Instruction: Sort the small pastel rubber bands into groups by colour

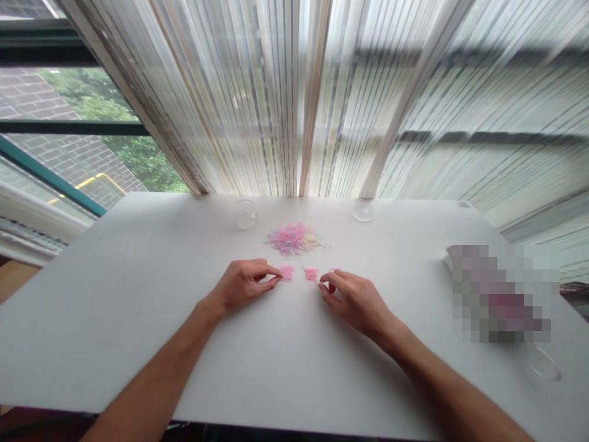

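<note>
My left hand (243, 281) rests on the table with thumb and forefinger pinched together at the left edge of a small pink-lilac row of thin pieces (287, 274). Whatever lies between those fingertips is too small to make out. My right hand (356, 301) is curled, its thumb and forefinger tips nearly meeting beside a salmon-pink row of thin pieces (311, 274). What it holds, if anything, I cannot see. A bit of lilac (334, 270) shows behind its fingers. Beyond both hands lies a loose pile of thin pastel pieces (294, 238), mostly pink, with blue and yellow.
A clear round container (247, 216) stands at the back left of the white table (221, 380), and a clear shallow dish (362, 212) at the back right. On the right lies a blurred-out object (499, 294) with a pale loop (545, 362). String curtains (285, 98) hang behind the table.
</note>
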A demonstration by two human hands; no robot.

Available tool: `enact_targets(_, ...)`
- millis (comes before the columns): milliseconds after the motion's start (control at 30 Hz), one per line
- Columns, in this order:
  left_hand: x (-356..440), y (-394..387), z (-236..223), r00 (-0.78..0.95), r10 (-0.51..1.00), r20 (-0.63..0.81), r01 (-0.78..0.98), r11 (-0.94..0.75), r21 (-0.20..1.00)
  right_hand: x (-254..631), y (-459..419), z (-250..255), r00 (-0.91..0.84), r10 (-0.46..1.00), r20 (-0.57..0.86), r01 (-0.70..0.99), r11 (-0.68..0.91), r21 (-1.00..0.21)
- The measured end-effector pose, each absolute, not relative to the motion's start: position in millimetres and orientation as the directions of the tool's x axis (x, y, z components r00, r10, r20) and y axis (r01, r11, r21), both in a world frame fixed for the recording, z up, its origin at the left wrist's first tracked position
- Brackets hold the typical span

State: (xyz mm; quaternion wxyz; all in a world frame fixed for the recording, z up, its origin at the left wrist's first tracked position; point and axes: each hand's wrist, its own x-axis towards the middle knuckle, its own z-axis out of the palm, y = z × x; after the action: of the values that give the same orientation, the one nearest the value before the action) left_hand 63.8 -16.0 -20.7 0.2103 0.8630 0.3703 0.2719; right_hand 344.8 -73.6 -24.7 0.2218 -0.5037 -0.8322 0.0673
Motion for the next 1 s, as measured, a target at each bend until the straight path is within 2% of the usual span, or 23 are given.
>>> enact_targets(267,67,-19,-18,0.582,0.743,0.331,0.607,-0.668,0.432,344,-74,-25,-0.397,0.864,0.310,0.801,0.491,-0.342)
enact_targets(600,66,-22,-12,0.549,0.762,0.342,0.617,-0.646,0.450,342,-74,-27,-0.421,0.854,0.306,0.778,0.514,-0.362)
enact_targets(833,78,-27,-19,0.580,0.723,0.376,0.619,-0.691,0.373,339,-77,-30,-0.453,0.845,0.284,0.754,0.533,-0.384)
enact_targets(1000,84,-26,-24,0.550,0.738,0.391,0.631,-0.674,0.384,337,-77,-30,-0.462,0.847,0.264,0.744,0.532,-0.404)
